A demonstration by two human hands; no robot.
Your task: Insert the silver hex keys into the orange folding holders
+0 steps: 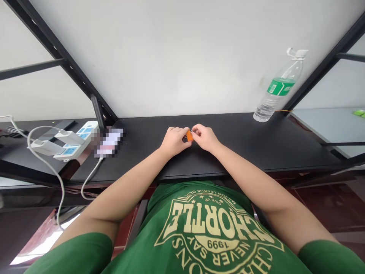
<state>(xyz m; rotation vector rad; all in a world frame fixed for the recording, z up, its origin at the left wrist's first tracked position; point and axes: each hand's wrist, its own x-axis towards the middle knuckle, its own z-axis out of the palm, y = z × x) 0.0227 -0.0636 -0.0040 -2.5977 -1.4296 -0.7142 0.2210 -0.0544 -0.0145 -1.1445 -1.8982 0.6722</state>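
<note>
Above the black tabletop [142, 140], a small orange piece [189, 135] is held between my two hands. My left hand [176, 140] closes on its left side with thumb and fingers. Thin dark lines, like wires or prongs, show at that side, but their kind is too small to tell. On the other side my right hand [204, 137] is closed, its fingertips pinched at the piece's right edge near a thin, light sliver. Whether those fingertips grip the orange piece itself or the sliver is hidden.
A clear plastic bottle [275, 93] with a green label stands at the back right. Left of my hands lies a blurred phone [110, 142] on a charging cable [89, 177]. A white power strip [81, 139] with plugged-in chargers lies farther left, beyond a black metal frame [76, 72].
</note>
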